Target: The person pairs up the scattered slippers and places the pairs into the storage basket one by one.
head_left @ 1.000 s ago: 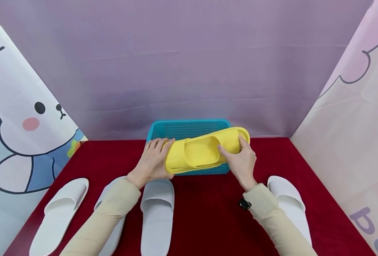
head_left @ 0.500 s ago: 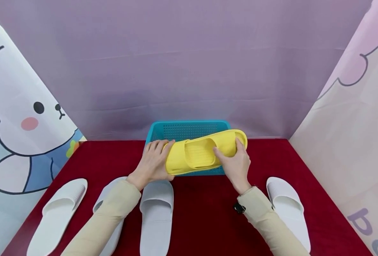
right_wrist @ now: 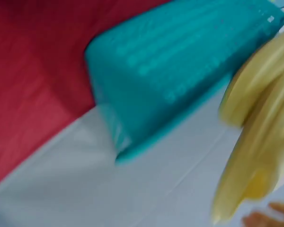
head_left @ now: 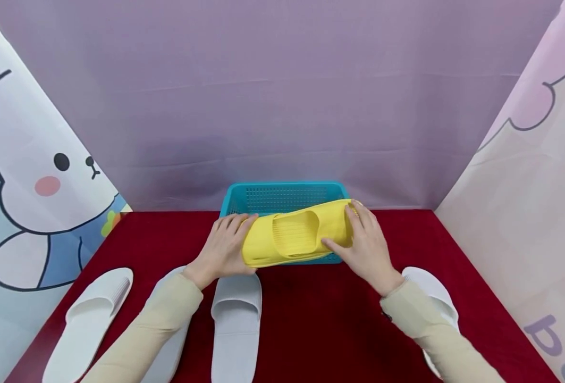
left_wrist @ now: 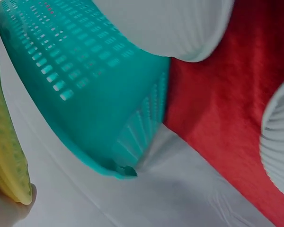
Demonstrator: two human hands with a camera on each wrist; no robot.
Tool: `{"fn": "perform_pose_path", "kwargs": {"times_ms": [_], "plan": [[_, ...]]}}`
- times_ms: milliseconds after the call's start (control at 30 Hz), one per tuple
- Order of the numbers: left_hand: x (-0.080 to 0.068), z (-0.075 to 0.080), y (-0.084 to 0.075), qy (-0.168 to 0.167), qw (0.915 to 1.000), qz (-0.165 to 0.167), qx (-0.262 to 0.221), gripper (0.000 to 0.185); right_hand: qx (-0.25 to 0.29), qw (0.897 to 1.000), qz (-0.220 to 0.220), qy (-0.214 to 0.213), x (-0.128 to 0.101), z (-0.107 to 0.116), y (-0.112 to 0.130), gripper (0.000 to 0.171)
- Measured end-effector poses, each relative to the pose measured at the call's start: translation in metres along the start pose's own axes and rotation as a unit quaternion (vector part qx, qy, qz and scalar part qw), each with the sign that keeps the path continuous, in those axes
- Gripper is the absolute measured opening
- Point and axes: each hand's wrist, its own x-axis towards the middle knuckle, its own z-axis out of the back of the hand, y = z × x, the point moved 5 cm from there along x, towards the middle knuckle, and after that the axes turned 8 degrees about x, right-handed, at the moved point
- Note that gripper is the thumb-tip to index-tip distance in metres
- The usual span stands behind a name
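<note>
Over the front of the blue basket (head_left: 287, 186), both hands hold yellow slippers (head_left: 294, 234), apparently a pair fitted together, with a strap toward each end. My left hand (head_left: 225, 242) grips the left end, thumb along the top. On the right end, my right hand (head_left: 365, 244) has its fingers over the tip and its thumb on the near side by the strap. The left wrist view shows a sole edge of the yellow slippers (left_wrist: 7, 142) with fingertips beneath. Two yellow layers of the slippers (right_wrist: 255, 127) appear in the right wrist view, near blurred fingers.
White slippers lie on the red cloth (head_left: 320, 319): one at far left (head_left: 88, 324), one partly under the left sleeve (head_left: 169, 340), one left of centre (head_left: 236, 330), one partly under the right sleeve (head_left: 430, 290). A purple curtain (head_left: 282, 106) hangs behind the basket.
My right hand first slid inward, then shifted so its fingers cover the right tip of the yellow slippers. The slippers have moved slightly left and down, with my left hand still gripping them.
</note>
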Motion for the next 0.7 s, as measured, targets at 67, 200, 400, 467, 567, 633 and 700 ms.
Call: {"fn": "perform_pose_path", "kwargs": {"times_ms": [67, 200, 400, 467, 567, 633, 700], "plan": [[-0.003, 0.001, 0.004, 0.008, 1.0, -0.001, -0.003, 0.109, -0.044, 0.996, 0.071, 0.04, 0.002, 0.003, -0.001, 0.091], [-0.011, 0.003, 0.011, 0.019, 0.9998, -0.01, -0.002, 0.109, -0.079, 0.975, 0.151, 0.145, 0.001, 0.002, -0.008, 0.109], [-0.015, 0.006, 0.011, 0.004, 0.9991, -0.041, -0.01, 0.104, -0.092, 0.957, 0.197, 0.19, 0.0, -0.003, -0.014, 0.126], [-0.015, 0.007, 0.009, -0.008, 0.9984, -0.055, -0.013, 0.103, -0.091, 0.956, 0.203, 0.19, 0.001, -0.005, -0.015, 0.127], [-0.014, 0.009, 0.007, -0.018, 0.9976, -0.066, -0.014, 0.104, -0.087, 0.956, 0.212, 0.184, 0.003, -0.007, -0.016, 0.123], [-0.013, 0.01, 0.006, -0.021, 0.9974, -0.067, -0.012, 0.105, -0.082, 0.956, 0.224, 0.173, 0.003, -0.007, -0.016, 0.118], [-0.013, 0.011, 0.006, -0.019, 0.9975, -0.067, -0.011, 0.105, -0.078, 0.954, 0.241, 0.158, 0.003, -0.005, -0.014, 0.114]]}}
